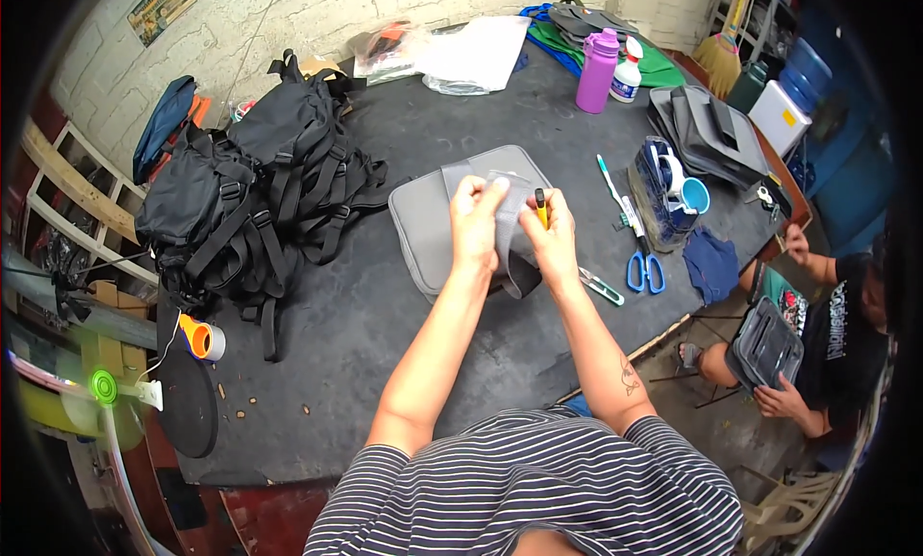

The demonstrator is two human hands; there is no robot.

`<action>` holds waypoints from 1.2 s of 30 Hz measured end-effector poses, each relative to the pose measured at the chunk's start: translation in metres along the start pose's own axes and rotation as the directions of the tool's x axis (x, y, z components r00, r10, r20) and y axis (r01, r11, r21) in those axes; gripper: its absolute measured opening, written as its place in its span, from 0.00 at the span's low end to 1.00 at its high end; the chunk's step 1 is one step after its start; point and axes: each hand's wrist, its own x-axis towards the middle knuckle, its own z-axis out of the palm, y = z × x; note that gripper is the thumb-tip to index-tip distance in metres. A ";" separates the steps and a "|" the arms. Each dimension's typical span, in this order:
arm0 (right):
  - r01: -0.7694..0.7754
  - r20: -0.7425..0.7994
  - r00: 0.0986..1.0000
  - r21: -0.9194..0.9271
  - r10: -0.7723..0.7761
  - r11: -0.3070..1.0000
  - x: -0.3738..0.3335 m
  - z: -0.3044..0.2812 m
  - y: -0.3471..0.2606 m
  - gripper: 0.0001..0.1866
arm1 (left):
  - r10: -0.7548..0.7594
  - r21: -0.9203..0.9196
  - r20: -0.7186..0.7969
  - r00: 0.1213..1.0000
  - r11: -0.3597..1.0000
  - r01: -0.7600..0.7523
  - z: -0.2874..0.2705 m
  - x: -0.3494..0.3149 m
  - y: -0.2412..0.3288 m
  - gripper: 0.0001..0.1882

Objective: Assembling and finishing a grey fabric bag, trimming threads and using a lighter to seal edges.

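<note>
A grey zippered case (420, 231) with rounded corners lies on the black table in front of me. Over it, my left hand (474, 224) is closed on a grey fabric strap (510, 234) that bends down toward the table. My right hand (553, 239) grips a small yellow stick with a black top (541, 210); whether it is a lighter or a marker I cannot tell. The right fingers are close beside the strap, and whether they also pinch it is hard to see. Just right of that hand lies a pale green thread snipper (602, 287).
Black backpacks (279, 162) cover the table's left side. Blue-handled scissors (645, 267), a clear organizer (657, 195), a purple bottle (597, 70) and grey bags (711, 133) stand or lie on the right. A seated person (827, 335) holds a black bag beyond the table's right edge.
</note>
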 end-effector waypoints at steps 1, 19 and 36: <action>-0.040 -0.003 0.999 0.035 0.040 0.999 0.000 -0.003 0.001 0.08 | -0.010 -0.030 0.010 1.000 1.000 0.011 -0.004 0.006 0.001 0.07; 0.160 0.044 0.986 -0.500 -0.160 0.851 0.007 -0.004 -0.007 0.13 | -0.071 0.110 0.242 0.968 0.993 0.045 -0.007 0.013 0.019 0.02; 0.145 0.202 0.979 -0.673 -0.009 0.725 0.023 -0.009 0.026 0.17 | -0.113 0.388 0.255 0.960 0.922 0.005 -0.030 0.049 -0.019 0.07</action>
